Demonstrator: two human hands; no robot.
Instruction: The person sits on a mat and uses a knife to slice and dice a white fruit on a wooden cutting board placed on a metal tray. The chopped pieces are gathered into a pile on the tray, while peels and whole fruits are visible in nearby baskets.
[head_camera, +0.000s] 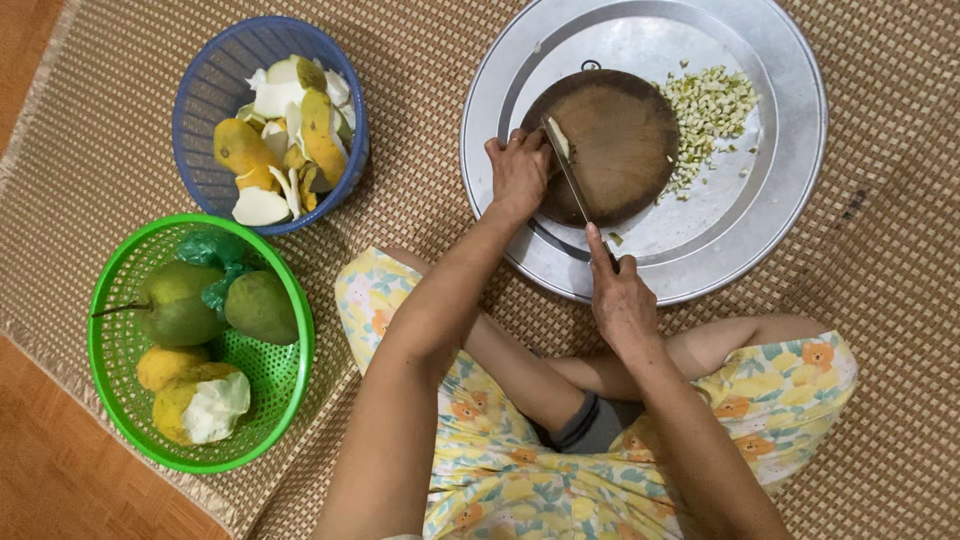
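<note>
My right hand (620, 295) grips the handle of a knife (572, 180), index finger along its spine, the blade lying across a round dark wooden cutting board (625, 140). My left hand (518, 172) rests at the board's left edge, fingers pinching a small pale fruit piece (558, 137) against the blade. A heap of small chopped pale-green bits (710, 110) lies right of the board. Board and bits sit in a large round metal tray (800, 180).
A blue basket (205, 110) at upper left holds fruit peels and scraps. A green basket (115, 350) at lower left holds whole green and yellow fruits, one partly peeled. Everything sits on a woven mat (880, 300); my crossed legs are below the tray.
</note>
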